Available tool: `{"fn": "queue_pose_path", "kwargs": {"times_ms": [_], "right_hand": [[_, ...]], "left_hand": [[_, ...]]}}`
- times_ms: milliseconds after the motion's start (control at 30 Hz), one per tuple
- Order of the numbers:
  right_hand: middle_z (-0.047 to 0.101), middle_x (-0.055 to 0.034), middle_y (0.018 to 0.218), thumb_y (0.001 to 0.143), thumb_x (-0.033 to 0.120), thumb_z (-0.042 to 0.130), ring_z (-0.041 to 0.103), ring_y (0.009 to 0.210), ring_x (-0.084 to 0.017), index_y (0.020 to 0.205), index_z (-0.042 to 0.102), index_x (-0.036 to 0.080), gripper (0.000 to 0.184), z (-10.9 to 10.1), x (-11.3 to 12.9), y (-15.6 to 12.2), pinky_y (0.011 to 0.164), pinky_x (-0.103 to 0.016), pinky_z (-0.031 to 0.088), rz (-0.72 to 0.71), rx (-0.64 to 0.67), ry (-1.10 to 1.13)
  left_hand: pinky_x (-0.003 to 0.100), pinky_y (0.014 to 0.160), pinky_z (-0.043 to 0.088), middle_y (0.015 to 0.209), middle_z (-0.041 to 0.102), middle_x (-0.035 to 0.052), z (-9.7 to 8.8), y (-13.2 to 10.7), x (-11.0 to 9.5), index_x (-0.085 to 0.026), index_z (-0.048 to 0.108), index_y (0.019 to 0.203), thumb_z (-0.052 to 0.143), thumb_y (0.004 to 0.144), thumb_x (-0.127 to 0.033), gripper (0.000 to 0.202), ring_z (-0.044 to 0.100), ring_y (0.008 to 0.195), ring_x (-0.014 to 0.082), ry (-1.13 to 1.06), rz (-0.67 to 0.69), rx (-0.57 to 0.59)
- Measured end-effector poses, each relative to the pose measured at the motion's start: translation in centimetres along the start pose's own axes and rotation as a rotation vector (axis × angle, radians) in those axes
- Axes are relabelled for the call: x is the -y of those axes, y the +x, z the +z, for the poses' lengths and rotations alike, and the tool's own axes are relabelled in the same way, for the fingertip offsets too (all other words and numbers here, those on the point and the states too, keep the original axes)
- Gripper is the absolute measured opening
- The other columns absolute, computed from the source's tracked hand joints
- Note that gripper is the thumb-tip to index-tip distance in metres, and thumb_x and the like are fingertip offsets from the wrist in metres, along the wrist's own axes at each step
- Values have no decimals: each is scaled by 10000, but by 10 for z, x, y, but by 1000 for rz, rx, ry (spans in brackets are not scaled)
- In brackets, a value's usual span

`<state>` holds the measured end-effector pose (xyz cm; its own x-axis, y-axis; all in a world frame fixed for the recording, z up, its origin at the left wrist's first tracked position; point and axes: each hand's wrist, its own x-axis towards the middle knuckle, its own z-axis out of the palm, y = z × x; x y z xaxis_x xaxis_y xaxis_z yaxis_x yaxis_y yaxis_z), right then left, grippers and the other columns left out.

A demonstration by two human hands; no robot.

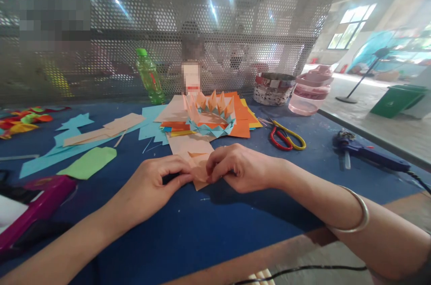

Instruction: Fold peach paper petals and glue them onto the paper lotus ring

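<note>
Both my hands meet at a small piece of peach paper in the middle of the blue table. My left hand pinches its left side between thumb and fingers. On the opposite side, my right hand has curled fingers closed on the paper's right edge. Under and behind it lies a larger peach sheet, with a small folded peach point on it. Farther back stands a ring of folded paper, light blue at the base with peach points, on stacked coloured sheets. My fingers partly hide the small piece.
Scissors with red and yellow handles and a blue glue gun lie to the right. A green bottle, a round container and a pink jug stand behind. Blue paper scraps and a magenta object lie left.
</note>
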<state>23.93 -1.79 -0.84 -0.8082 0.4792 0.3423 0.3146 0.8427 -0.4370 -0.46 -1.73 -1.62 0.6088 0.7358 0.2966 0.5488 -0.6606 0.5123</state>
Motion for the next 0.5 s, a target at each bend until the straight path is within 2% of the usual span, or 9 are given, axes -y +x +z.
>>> {"fn": "queue_pose_path", "kwargs": {"times_ms": [267,500], "right_hand": [[709,-68,946,607,-54,435,665,867,-149,811,751,141,423,-2,4,-1,792,-233,492,-7,28,-23],[708,-66,940,629,-57,444,663,826,-138,808,750,146,409,-4,6,0,772,-230,490,15,31,-41]], "left_hand": [[273,746,472,832,714,-28,8,8,-16,-241,685,758,572,876,-319,181,650,778,158,17,-96,-31],[304,739,452,825,677,0,12,13,-17,-218,664,702,570,829,-290,173,619,749,167,84,-152,-49]]}}
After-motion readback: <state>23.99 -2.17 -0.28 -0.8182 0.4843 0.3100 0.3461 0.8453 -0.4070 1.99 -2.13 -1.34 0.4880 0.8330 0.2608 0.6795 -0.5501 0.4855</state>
